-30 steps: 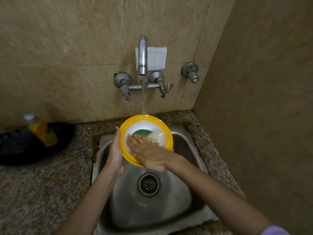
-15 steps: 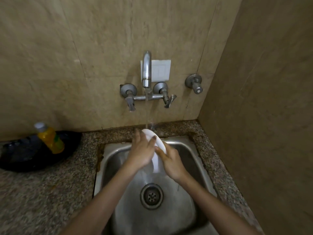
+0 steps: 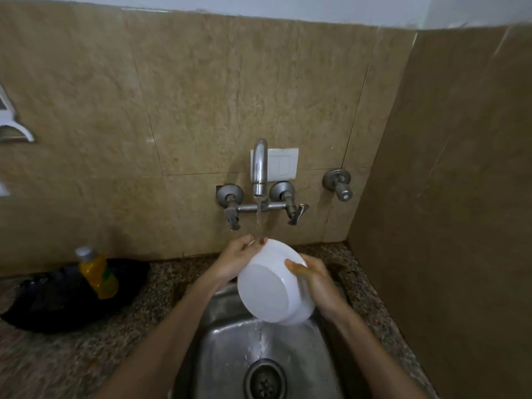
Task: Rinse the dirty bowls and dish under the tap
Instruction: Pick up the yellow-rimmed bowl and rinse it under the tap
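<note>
Since the bowl [image 3: 272, 286] is wet all over, it will likely be slippery. It looks like light, stiff plastic or melamine, so weight is no concern, but a slip could knock it against the steel. The rim is the best place to hold it, with a thumb on the outer wall and fingers hooked inside. That is roughly how it is held now. The left hand [image 3: 233, 262] grips the far left rim with its fingertips curled over the edge beside the stream. The right hand [image 3: 315, 283] clasps the right side, thumb pressed on the outer wall and its fingers hidden behind. The bowl hangs over the far part of the sink [image 3: 224, 355], tipped so its white base faces the near side. Water from the tap [image 3: 260, 168] strikes its far rim and runs off the lowest edge toward the drain [image 3: 264, 380].

A speckled stone counter [image 3: 138, 341] surrounds the steel sink. On the left a yellow bottle [image 3: 98, 272] lies in a black pan [image 3: 57, 300]. Tan tiles cover the far wall and the right wall, closing in a tight corner.
</note>
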